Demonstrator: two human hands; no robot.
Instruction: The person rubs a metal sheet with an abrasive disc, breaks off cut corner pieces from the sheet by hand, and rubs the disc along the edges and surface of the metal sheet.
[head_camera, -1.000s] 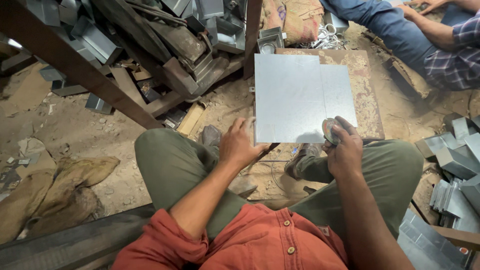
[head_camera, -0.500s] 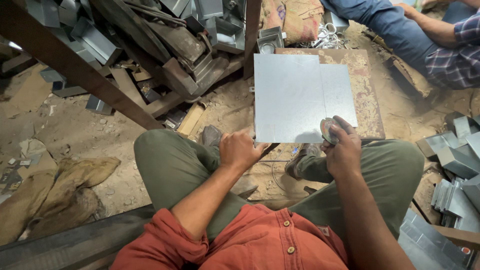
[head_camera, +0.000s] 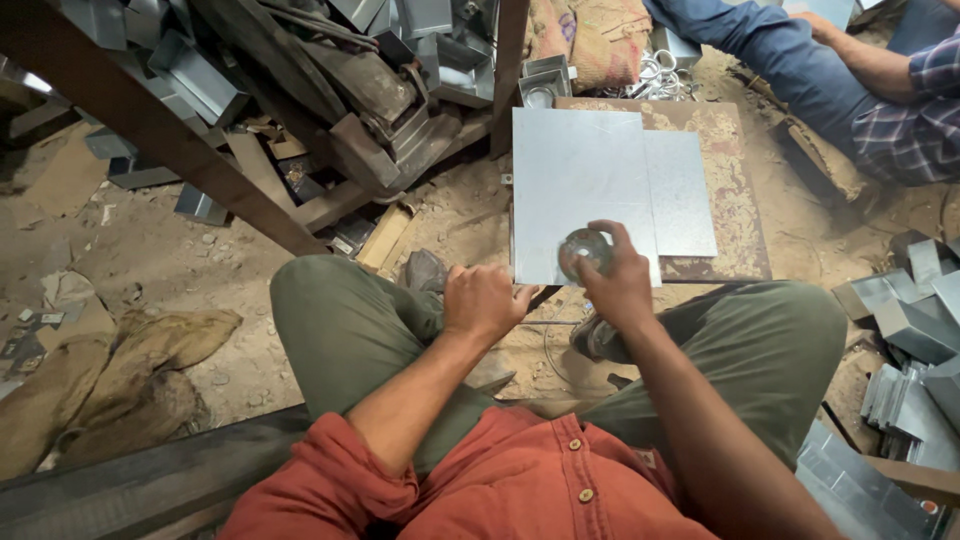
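**A:** Where does the work sit at this moment?

**B:** A flat galvanised sheet lies on a rusty plate on the dirt floor, just beyond the seated person's knees. A smaller sheet piece lies against its right side, partly tucked under or butted up; I cannot tell which.

**A:** And the hands?

**B:** The right hand is curled around a small round shiny object, fingers closed on it, right at the sheet's near edge. It may be a tape measure or a roll; the glare hides which. The left hand rests in a loose fist at the near left corner, touching or almost touching the edge.

**A:** How would you do this well?

**B:** Press the left hand flat on the sheet so it cannot slide on the plate. Keep fingers back from the cut edges, which look sharp. Bring the round object squarely against the near edge, not at an angle.

**A:** Anything crowding it?

**B:** Scrap metal boxes are piled at far left, and another person's legs are at far right, well apart.
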